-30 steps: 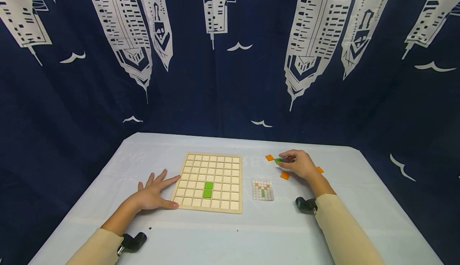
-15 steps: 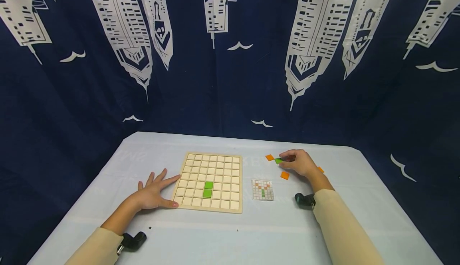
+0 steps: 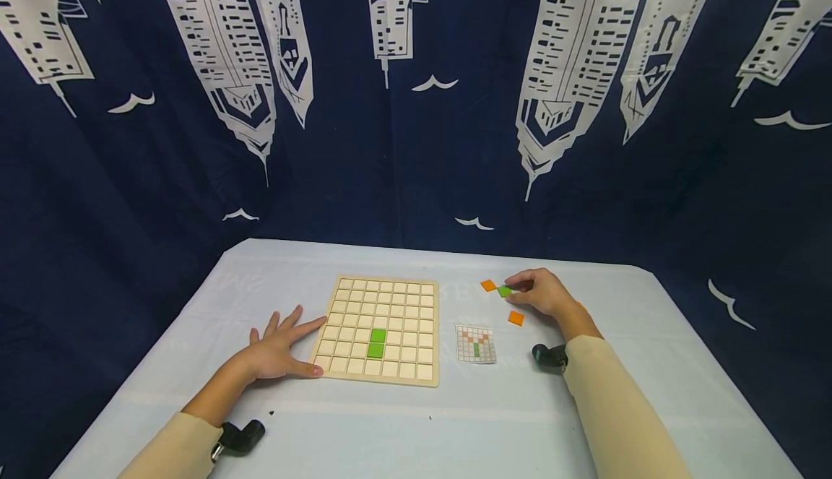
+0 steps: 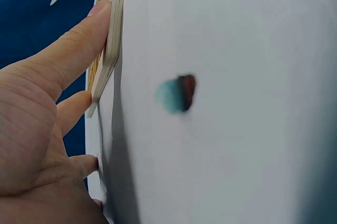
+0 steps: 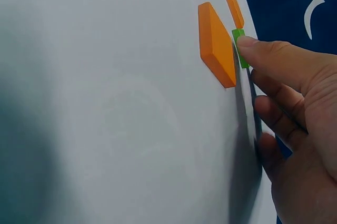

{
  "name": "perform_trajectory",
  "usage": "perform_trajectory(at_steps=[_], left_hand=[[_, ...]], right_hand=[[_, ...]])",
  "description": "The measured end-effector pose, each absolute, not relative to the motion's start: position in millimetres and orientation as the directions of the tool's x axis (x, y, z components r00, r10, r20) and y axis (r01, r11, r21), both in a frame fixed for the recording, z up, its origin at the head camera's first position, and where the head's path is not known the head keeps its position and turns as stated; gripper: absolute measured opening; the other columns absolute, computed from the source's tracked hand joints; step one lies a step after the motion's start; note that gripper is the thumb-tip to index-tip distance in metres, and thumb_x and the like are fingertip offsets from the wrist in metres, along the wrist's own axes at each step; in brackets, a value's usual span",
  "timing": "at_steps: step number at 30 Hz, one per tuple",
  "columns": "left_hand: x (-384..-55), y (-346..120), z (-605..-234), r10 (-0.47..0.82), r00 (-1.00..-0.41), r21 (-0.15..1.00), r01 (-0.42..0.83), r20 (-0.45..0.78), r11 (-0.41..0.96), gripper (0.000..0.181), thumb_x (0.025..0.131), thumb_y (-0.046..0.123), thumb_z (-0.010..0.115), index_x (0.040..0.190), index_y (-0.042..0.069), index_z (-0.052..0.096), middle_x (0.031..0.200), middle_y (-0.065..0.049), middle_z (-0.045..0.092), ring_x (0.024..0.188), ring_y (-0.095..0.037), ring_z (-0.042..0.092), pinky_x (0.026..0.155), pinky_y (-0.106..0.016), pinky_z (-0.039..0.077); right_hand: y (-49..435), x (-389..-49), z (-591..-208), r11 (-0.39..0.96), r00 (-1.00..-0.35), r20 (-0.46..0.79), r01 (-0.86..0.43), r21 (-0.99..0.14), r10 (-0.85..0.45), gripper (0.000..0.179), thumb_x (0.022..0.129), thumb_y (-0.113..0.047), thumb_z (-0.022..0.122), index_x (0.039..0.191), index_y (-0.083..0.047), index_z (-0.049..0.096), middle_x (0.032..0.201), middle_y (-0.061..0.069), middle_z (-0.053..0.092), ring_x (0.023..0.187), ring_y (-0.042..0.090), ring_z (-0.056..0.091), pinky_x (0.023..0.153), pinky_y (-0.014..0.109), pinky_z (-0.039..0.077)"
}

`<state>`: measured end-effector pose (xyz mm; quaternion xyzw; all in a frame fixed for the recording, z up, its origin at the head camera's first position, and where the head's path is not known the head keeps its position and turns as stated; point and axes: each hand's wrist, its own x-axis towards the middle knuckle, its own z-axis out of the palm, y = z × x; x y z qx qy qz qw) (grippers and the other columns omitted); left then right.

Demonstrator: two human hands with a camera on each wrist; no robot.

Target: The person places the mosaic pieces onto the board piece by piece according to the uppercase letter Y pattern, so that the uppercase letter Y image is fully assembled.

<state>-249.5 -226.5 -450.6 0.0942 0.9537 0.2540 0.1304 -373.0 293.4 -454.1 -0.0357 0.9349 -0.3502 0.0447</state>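
Note:
A wooden grid board (image 3: 406, 360) lies on the table, with two green tiles (image 3: 376, 343) set one above the other in its squares. My left hand (image 3: 276, 352) rests spread at the board's left side, thumb on the near corner and index fingertip at the edge; in the left wrist view the thumb (image 4: 79, 45) presses along the wooden rim. My right hand (image 3: 542, 297) pinches a loose green tile (image 3: 503, 291) between thumb and index finger. In the right wrist view the thumb overlaps that green tile (image 5: 239, 40), and the other fingers curl beneath.
Orange tiles lie around the right hand: one (image 3: 488, 285) touching the green tile's far corner, one (image 3: 516, 318) nearer, and one (image 3: 581, 307) mostly hidden behind the wrist. A small printed pattern card (image 3: 476, 343) lies right of the board. A dark blue curtain (image 3: 403, 175) hangs behind the table.
The right thumb and index finger have closed in on the loose green tile, and the right forearm has shifted slightly left. The left hand and the board have stayed put.

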Motion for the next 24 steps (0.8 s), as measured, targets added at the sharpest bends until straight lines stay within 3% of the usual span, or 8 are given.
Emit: perform_trajectory(at_steps=[9,24], left_hand=[[-249.1,-226.4,-450.9,0.249,-0.948,0.512,0.117,-0.197,0.851,0.107,0.067,0.056,0.090,0.157,0.024,0.043,0.168,-0.032,0.009,0.150,-0.065,-0.007,0.105,-0.089,-0.007],[-250.5,-225.7,-450.3,0.234,-0.950,0.500,0.103,-0.207,0.860,0.110,0.065,0.058,0.089,0.157,0.024,0.042,0.168,-0.033,0.009,0.150,-0.065,-0.007,0.105,-0.089,-0.006]], right_hand=[[292.5,-374.1,-454.8,0.745,-0.990,-0.051,-0.067,-0.664,-0.135,0.038,0.085,-0.014,0.084,0.121,-0.008,0.075,0.127,0.017,0.067,0.112,0.031,0.058,0.105,0.051,0.048],[288.7,-374.3,-450.7,0.757,-0.983,-0.115,-0.033,-0.653,-0.141,0.037,0.089,-0.012,0.079,0.126,-0.010,0.073,0.129,0.015,0.065,0.114,0.029,0.057,0.107,0.051,0.046]])
